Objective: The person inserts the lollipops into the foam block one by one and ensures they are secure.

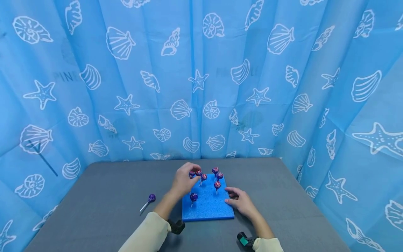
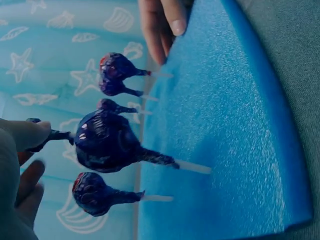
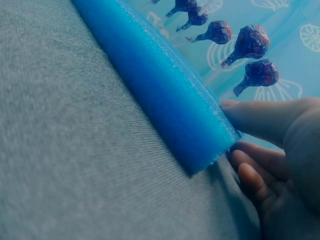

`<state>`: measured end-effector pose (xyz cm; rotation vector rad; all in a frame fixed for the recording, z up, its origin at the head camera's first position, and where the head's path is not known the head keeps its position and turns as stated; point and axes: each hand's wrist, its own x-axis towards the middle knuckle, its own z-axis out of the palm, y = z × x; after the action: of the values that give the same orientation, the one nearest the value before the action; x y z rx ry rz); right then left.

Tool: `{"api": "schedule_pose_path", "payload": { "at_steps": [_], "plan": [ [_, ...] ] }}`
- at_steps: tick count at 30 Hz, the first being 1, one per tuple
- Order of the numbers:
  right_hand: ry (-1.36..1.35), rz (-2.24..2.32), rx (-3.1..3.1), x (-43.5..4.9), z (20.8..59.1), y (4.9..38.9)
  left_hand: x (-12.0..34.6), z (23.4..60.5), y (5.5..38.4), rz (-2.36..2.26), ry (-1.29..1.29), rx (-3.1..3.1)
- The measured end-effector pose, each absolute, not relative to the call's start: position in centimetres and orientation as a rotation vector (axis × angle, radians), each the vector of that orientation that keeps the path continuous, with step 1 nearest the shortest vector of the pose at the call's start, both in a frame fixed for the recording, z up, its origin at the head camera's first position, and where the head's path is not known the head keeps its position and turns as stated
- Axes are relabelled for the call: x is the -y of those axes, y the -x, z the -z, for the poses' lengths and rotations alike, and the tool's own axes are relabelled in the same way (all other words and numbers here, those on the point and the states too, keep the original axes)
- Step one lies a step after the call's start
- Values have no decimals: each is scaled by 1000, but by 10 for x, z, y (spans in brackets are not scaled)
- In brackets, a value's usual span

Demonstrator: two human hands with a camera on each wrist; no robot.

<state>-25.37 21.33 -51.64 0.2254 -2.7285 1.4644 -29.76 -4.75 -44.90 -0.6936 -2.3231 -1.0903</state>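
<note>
A blue foam board (image 1: 204,209) lies on the grey table with several purple-wrapped lollipops standing in it by their sticks. At its back left, my left hand (image 1: 185,178) pinches a lollipop between thumb and fingers. The thumb covers most of its head in the left wrist view, where the wrapper's neck (image 2: 59,136) shows; the stick's lower end is hidden behind a nearer lollipop (image 2: 107,142). My right hand (image 1: 240,202) holds the board's right edge, thumb (image 3: 265,117) at the top and fingers curled beside and below the edge.
A loose purple lollipop (image 1: 151,198) lies on the table (image 1: 107,196), left of the board. Other lollipops stand near my left hand, at the front left (image 1: 193,197) and at the back right (image 1: 217,184). A blue shell-patterned curtain (image 1: 195,87) hangs behind the table.
</note>
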Motion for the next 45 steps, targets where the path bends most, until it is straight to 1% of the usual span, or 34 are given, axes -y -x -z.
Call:
{"api": "schedule_pose_path", "payload": {
  "at_steps": [6,19,39,45],
  "plan": [
    [-227,-1461,2736,-213,517,254,44,453,302,906,630,2410],
    [-201,-1465,2738,-212,519,256,36,459,303,894,535,2538],
    [-200,-1467,2741,-213,518,257,31,463,304,846,558,2617],
    [-236,-1463,2736,-215,519,256,31,462,305,852,557,2700]
  ]
}}
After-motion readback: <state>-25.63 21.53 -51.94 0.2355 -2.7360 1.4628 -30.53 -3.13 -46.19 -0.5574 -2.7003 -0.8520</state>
